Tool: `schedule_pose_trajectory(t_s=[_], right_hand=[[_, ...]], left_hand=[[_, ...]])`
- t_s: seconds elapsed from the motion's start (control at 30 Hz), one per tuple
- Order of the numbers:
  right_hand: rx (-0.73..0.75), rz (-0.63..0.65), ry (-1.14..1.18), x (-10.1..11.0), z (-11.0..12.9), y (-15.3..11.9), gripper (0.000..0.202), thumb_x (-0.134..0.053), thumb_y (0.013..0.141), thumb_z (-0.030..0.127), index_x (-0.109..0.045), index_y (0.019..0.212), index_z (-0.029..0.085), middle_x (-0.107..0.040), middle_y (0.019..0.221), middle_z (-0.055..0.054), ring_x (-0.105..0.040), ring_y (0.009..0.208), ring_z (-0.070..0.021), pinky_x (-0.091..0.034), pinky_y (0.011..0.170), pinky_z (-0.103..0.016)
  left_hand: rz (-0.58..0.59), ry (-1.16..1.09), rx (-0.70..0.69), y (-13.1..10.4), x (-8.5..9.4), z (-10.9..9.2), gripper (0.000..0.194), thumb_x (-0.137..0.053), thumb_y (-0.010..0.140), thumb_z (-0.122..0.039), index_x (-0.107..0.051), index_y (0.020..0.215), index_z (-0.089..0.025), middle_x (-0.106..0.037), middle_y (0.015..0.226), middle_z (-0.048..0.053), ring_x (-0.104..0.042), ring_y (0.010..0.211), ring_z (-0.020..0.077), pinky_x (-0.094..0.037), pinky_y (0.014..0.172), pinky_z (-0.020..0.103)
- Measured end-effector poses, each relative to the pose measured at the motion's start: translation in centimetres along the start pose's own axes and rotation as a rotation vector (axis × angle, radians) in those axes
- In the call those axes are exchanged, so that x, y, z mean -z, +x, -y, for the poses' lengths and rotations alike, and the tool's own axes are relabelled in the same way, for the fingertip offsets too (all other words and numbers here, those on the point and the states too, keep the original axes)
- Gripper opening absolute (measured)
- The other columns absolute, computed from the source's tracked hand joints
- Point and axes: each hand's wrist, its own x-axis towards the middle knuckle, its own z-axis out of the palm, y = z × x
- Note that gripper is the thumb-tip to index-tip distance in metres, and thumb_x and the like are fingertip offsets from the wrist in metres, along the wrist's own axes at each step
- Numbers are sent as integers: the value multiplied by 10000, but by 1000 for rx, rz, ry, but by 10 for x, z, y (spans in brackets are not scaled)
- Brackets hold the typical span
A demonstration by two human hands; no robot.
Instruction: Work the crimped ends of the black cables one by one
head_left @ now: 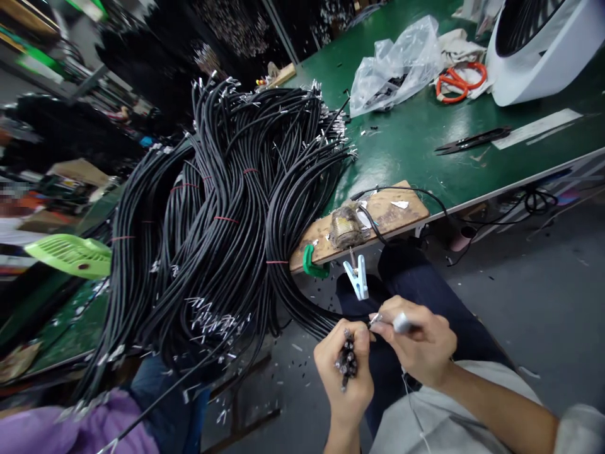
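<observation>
My left hand (345, 366) is closed round a bunch of black cables (302, 309), whose cut ends poke out of the fist toward me. Between the fingers of my right hand (418, 340) is a small silver-grey tool (403, 323); its kind is unclear. The right fingertips meet the left thumb side at a pale stripped wire end (375, 318). Just above the hands, a light-blue clothes peg (357, 279) hangs from a taped motor-like lump (346, 227) on a wooden board (397, 208). A green clamp (313, 263) grips the board's edge.
Large tied bundles of black cable (241, 189) cover the left of the green table (401, 151). Scissors-like black snips (472, 140), orange-handled scissors (460, 82), a plastic bag (397, 63) and a white fan (543, 57) lie farther right. A person's purple sleeve (85, 425) shows lower left.
</observation>
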Motion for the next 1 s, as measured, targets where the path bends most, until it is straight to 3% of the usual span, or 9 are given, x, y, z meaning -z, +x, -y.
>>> schedule_pose_trajectory(t_s=[0.1,0.3,0.37,0.43,0.5,0.6,0.73,0.87,1.0], right_hand=[[295,100,-146,5,-3,-3,325,-682,713,-26,-592,861,249,-719,753,-20,-654,634,-176,-545,601,-338],[-169,240,-95,14,-1,2,313,-676,814,216,-582,1113,201,-637,866,-69,-594,761,-183,-517,672,-311],[-142,328,-133,16,2,11,102,-633,855,221,-644,949,184,-618,795,-59,-554,741,-177,-480,686,-313],[-137,388,-159,18,4,20,138,-622,869,230,-639,744,172,-569,688,-39,-503,695,-166,-435,663,-306],[-309,474,-14,20,3,25,241,-651,853,324,-615,680,160,-538,658,-27,-484,655,-148,-405,608,-282],[-738,596,412,20,-4,26,368,-703,772,484,-607,698,136,-526,626,-1,-458,562,-98,-347,513,-228],[-1120,610,603,20,-14,28,333,-787,638,402,-618,633,115,-525,519,24,-424,462,-66,-286,456,-206],[-1026,468,365,20,-20,46,293,-784,629,358,-630,570,116,-546,489,24,-431,446,-61,-273,456,-206],[-884,369,364,6,-23,69,480,-694,717,579,-634,595,118,-569,553,8,-446,523,-72,-318,518,-214]], left_hand=[[-39,-10,26,0,-2,0,272,-531,909,-205,-537,640,-167,-524,565,-27,-502,491,97,-362,496,217],[7,-30,34,3,0,2,271,-538,909,-202,-552,642,-163,-507,556,-33,-488,487,89,-351,500,211],[54,-2,20,5,3,2,276,-536,912,-204,-550,639,-161,-517,561,-29,-490,494,88,-349,508,211],[112,3,25,8,6,3,291,-528,919,-211,-545,633,-160,-523,566,-25,-488,498,88,-346,510,211],[194,-40,26,12,10,4,306,-514,929,-231,-549,634,-161,-532,573,-18,-496,509,93,-351,516,214],[277,-138,-23,17,15,7,296,-521,930,-278,-592,665,-167,-552,585,-8,-516,535,106,-367,535,221],[194,-164,-71,18,14,12,250,-584,897,-300,-623,687,-171,-567,588,-2,-525,546,118,-383,547,233],[62,-203,-53,14,11,18,238,-575,897,-259,-610,680,-169,-542,551,-16,-512,508,115,-377,517,235],[-57,-300,-83,16,8,21,218,-583,896,-276,-599,702,-177,-552,575,-24,-513,519,115,-402,523,237]])
